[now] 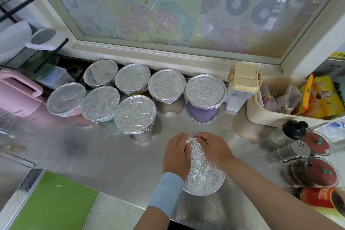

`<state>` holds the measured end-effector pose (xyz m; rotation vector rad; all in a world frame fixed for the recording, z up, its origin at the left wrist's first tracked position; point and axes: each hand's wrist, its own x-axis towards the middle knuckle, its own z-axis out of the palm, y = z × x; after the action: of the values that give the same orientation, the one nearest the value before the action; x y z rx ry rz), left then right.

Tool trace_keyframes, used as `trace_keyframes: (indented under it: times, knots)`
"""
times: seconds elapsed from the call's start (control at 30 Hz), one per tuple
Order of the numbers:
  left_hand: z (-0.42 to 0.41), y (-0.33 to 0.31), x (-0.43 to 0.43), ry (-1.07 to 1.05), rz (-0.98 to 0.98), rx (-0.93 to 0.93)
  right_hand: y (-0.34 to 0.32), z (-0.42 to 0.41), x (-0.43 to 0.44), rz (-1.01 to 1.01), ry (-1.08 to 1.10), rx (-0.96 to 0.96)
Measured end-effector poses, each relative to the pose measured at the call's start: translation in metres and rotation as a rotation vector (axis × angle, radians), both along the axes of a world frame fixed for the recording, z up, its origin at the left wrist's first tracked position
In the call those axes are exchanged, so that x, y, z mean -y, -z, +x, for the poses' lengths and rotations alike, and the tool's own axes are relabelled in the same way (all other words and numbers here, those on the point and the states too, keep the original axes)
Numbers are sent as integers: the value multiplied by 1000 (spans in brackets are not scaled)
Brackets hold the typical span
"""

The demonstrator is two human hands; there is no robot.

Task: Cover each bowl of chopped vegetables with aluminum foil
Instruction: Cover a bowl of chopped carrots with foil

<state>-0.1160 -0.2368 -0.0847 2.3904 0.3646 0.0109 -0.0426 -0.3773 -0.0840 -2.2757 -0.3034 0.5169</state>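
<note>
1. Pink plastic comes first: a pink appliance (17,95) stands at 9 o'clock on the metal table (112,155), and a green board (54,203) shows at 7 o'clock, at the front-left corner of the view.
2. Seven covered bowls (100,102) cluster from 10 to 12 o'clock, close under the window frame. Each has crinkled aluminum foil drawn flat over its mouth and folded down round the rim. They stand just beside one another, and some rims touch. The rightmost of them, a lilac bowl (202,113), sits at about 1 o'clock of the group.
3. With a pale blue cuff (167,191) on the wrist, the left hand (176,157) lies along the left side of the near bowl (209,183). Its fingers curve over the far-left rim and press the foil sheet (197,157) down there.
4. That near bowl stands at 5 o'clock on the table, well apart from the covered group, with its whole top hidden under the foil sheet.
5. From 4 o'clock the right hand (214,147) reaches over the bowl's far-right rim, its fingers curled tight and gripping the foil's edge against the rim.
6. At 1 o'clock stands a cream lidded container (243,82), and beside it at 2 o'clock a cream basket (265,115) holds packets.
7. Metal shakers (296,150) and red-lidded jars (323,172) stand at 3 to 4 o'clock.
</note>
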Motion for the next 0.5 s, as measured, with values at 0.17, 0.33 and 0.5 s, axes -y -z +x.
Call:
trace_keyframes:
  times: [0.17,0.33,0.5]
  knots:
    - [-14,2,4,-64,-114,-18,5,-3,9,196,100,-199]
    - [0,-7,-4,-176,-272,-27,11,-5,6,258,239,-243]
    - [-3,-6,-9,-72,-235,-68,7,-17,7,156,192,-144]
